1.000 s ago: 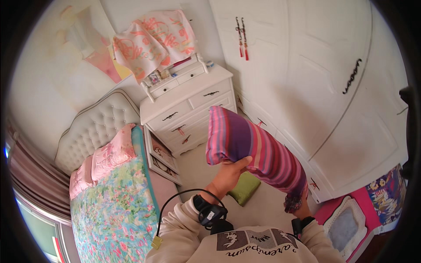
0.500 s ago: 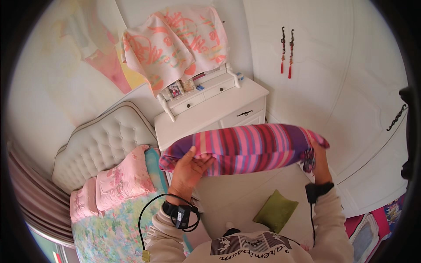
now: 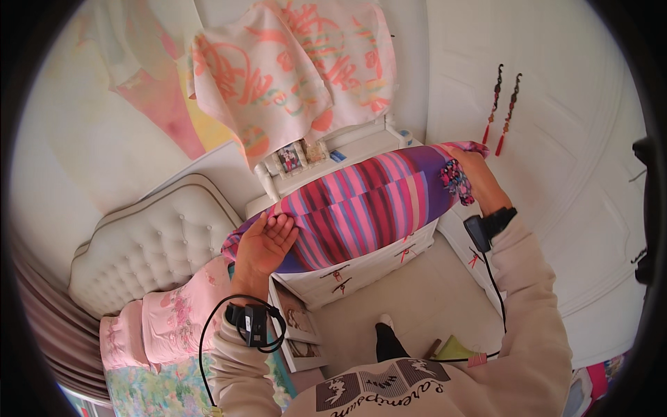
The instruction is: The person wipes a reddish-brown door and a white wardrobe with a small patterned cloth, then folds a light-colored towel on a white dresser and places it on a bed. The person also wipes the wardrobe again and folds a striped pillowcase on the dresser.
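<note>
A long, stuffed pillow (image 3: 361, 205) with pink, red and purple stripes is held up in front of me, its right end higher than its left. My left hand (image 3: 262, 249) is at the left end, palm showing and fingers curled against the fabric. At the other end, my right hand (image 3: 483, 182) grips the corner, its fingertips mostly hidden behind the cloth. A bunch of dark flowered fabric (image 3: 456, 182) hangs beside my right palm. Both wrists wear black bands with cables.
Behind the pillow stands a white dresser (image 3: 326, 293), with a patterned cloth (image 3: 299, 76) draped above it. To the left is a bed with a tufted headboard (image 3: 149, 236) and pink pillows (image 3: 184, 309). White wardrobe doors (image 3: 556, 181) rise on the right. A green cushion (image 3: 455, 349) lies on the floor.
The striped pillow has risen, its right end most, and now tilts and shows more of its broad face. My view has shifted, and the green cushion is now partly hidden by my body.
</note>
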`<act>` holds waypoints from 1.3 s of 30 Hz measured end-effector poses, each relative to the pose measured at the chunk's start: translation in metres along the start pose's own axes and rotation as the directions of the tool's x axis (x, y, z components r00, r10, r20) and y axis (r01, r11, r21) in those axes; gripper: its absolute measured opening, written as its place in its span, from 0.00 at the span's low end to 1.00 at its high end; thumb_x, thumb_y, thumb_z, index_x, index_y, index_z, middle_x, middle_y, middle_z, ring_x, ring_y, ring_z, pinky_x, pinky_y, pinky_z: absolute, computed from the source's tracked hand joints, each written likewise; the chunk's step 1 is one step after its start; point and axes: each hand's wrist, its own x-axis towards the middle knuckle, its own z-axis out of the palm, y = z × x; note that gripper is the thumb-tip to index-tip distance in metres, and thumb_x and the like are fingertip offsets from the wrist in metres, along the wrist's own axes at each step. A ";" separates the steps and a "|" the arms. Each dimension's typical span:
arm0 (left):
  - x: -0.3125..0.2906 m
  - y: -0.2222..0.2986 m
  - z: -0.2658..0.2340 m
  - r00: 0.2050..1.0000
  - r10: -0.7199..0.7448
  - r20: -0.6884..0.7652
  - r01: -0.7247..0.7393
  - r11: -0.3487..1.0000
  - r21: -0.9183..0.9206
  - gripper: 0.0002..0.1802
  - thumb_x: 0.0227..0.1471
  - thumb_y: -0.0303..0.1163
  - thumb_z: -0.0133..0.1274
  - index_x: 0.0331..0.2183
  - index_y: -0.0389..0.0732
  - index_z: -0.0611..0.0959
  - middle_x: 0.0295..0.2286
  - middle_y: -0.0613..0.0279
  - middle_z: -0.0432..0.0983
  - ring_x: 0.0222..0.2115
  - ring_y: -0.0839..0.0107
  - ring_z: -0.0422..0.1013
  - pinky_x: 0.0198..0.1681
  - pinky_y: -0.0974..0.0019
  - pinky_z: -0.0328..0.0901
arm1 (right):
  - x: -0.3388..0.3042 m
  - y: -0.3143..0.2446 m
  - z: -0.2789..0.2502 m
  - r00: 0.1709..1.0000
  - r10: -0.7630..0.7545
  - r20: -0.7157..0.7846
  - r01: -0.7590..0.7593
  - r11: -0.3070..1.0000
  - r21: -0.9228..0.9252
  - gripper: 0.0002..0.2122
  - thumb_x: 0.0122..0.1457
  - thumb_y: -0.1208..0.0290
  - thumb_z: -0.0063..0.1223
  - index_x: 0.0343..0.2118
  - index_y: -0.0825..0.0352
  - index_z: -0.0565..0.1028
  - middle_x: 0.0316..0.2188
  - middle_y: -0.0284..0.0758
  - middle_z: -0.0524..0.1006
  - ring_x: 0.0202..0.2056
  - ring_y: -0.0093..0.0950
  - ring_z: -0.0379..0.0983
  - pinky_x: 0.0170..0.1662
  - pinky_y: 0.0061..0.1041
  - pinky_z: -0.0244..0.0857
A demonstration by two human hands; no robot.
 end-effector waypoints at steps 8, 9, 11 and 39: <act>0.136 0.009 -0.006 0.979 -0.033 -0.204 0.022 0.998 -0.054 0.13 0.62 0.37 0.48 0.28 0.42 0.79 0.34 0.58 0.82 0.43 0.59 0.76 0.55 0.47 0.66 | 0.181 0.072 0.005 0.972 0.221 0.075 -0.216 0.973 -0.078 0.11 0.62 0.67 0.53 0.38 0.70 0.79 0.33 0.34 0.82 0.29 0.23 0.80 0.33 0.22 0.74; 0.147 0.012 -0.006 0.984 -0.034 -0.174 0.024 0.998 -0.062 0.13 0.62 0.37 0.48 0.28 0.42 0.79 0.34 0.58 0.82 0.43 0.58 0.76 0.56 0.47 0.66 | 0.196 0.076 0.004 0.967 0.221 0.125 -0.216 0.975 -0.053 0.11 0.62 0.66 0.53 0.38 0.70 0.79 0.33 0.34 0.82 0.29 0.24 0.80 0.32 0.22 0.74; 0.165 0.018 -0.002 0.989 -0.034 -0.142 0.022 0.996 -0.087 0.12 0.61 0.37 0.49 0.29 0.42 0.79 0.34 0.58 0.82 0.43 0.59 0.76 0.56 0.47 0.65 | 0.229 0.081 0.006 0.970 0.228 0.084 -0.217 0.969 -0.122 0.11 0.62 0.66 0.52 0.38 0.70 0.79 0.32 0.34 0.82 0.29 0.24 0.80 0.31 0.22 0.74; 0.349 0.095 0.080 0.963 0.053 -0.264 -0.053 0.999 0.006 0.13 0.64 0.38 0.46 0.39 0.38 0.77 0.44 0.54 0.77 0.50 0.55 0.73 0.57 0.46 0.66 | 0.439 0.043 0.050 0.928 0.298 0.222 -0.284 0.954 -0.096 0.10 0.61 0.70 0.51 0.36 0.72 0.79 0.26 0.34 0.81 0.23 0.23 0.78 0.27 0.21 0.73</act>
